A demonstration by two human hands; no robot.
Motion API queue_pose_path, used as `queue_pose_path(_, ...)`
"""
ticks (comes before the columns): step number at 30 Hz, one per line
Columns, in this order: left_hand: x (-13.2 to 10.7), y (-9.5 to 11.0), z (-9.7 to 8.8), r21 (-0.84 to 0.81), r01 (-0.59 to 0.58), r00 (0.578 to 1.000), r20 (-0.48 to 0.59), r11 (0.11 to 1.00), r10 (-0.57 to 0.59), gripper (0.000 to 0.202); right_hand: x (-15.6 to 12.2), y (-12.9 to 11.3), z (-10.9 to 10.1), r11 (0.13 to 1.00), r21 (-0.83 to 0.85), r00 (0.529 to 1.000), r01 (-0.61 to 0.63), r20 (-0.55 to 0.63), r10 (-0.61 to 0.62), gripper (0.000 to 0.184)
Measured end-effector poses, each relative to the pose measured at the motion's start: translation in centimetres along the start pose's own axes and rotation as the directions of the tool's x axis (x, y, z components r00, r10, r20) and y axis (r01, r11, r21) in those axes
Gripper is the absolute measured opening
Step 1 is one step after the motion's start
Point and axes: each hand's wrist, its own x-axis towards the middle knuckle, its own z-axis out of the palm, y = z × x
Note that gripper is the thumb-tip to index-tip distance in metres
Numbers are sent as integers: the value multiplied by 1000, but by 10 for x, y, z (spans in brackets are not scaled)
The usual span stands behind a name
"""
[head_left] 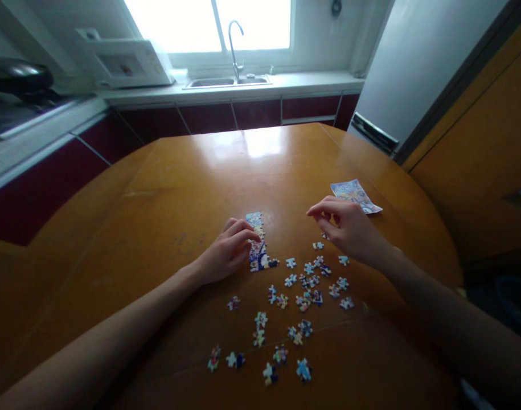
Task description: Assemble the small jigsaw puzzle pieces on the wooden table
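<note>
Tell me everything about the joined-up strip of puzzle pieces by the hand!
The joined strip of colourful cardboard-looking jigsaw pieces lies flat on the glossy orange-brown wooden table. It is narrow, running away from the person, with a small foot jutting right at its near end. Its print shows blue, white, yellow and red; the picture is too small to make out. Fingertips of the left hand rest on its left edge.

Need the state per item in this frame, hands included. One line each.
left hand: fingers curled, resting on the assembled strip, not gripping
right hand: raised over the loose pieces, fingers bent; whether it holds a piece cannot be told
assembled strip: joined, flat on the table
loose pieces: scattered, unjoined, flat
printed sheet: flat, face up, untouched
table: glossy, bears everything
</note>
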Motion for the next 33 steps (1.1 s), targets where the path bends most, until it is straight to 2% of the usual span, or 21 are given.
queue_pose_path(10,0,0,-1,0,9,1000,5,1000,-9,21,0,11,-4,991,-112,986,-79,137,94,13)
queue_pose_path(16,1,0,-1,-6,8,1000,12,1000,-7,21,-4,12,-8,962,-229,933,-146,291,211,9)
queue_pose_path(19,0,0,-1,-4,5,1000,8,1000,-5,21,-1,14,-13,947,-275,942,-166,241,235,9)
queue_pose_path(22,1,0,-1,-6,-11,1000,3,1000,11,20,5,21,-20,932,-308,971,-189,82,224,9)
queue_pose_path(24,1,0,-1,-6,-16,1000,3,1000,16,20,8,25,-24,914,-337,970,-227,3,243,9)
queue_pose_path(27,1,0,-1,-8,-11,1000,7,1000,11,21,11,31,-27,880,-386,952,-277,17,307,11)
queue_pose_path(33,0,-1,-1,-18,-13,1000,2,1000,13,21,13,36,-26,848,-436,922,-299,96,374,13)
